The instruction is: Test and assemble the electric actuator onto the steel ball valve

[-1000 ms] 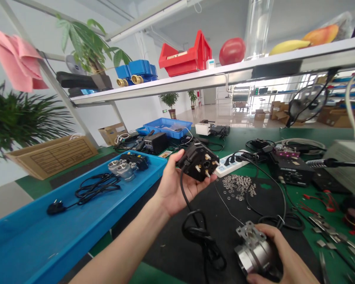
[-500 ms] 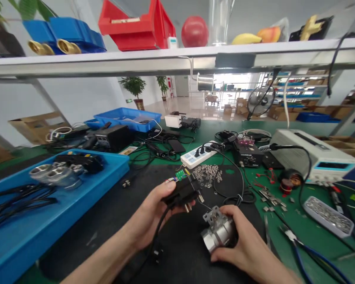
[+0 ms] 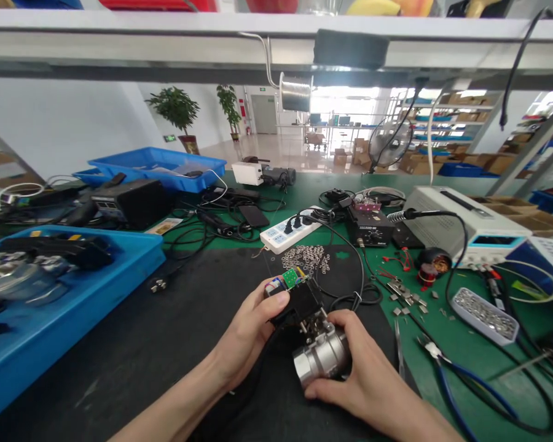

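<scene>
My left hand (image 3: 253, 319) is closed around a black actuator housing (image 3: 299, 301), with a small green circuit board (image 3: 292, 278) and coloured wires showing at its top. Metal posts stick out of the housing's lower side. In my right hand (image 3: 359, 368) is a silver metal ball valve (image 3: 321, 356), gripped around its body with the flange facing up and left. Housing and valve flange meet at the posts; whether the posts sit in the flange holes I cannot tell. A black cable hangs from the housing below my left hand.
A black mat (image 3: 133, 337) lies under my hands. Small nuts or washers (image 3: 308, 258) are heaped behind them, near a white power strip (image 3: 290, 230). At left stands a blue tray (image 3: 133, 264); at right are pliers (image 3: 447, 380), a screw tray (image 3: 483, 316) and a power supply (image 3: 470, 227).
The housing and the valve were apart and have come together, the valve moving left under the housing's posts. My view has tilted down and shifted.
</scene>
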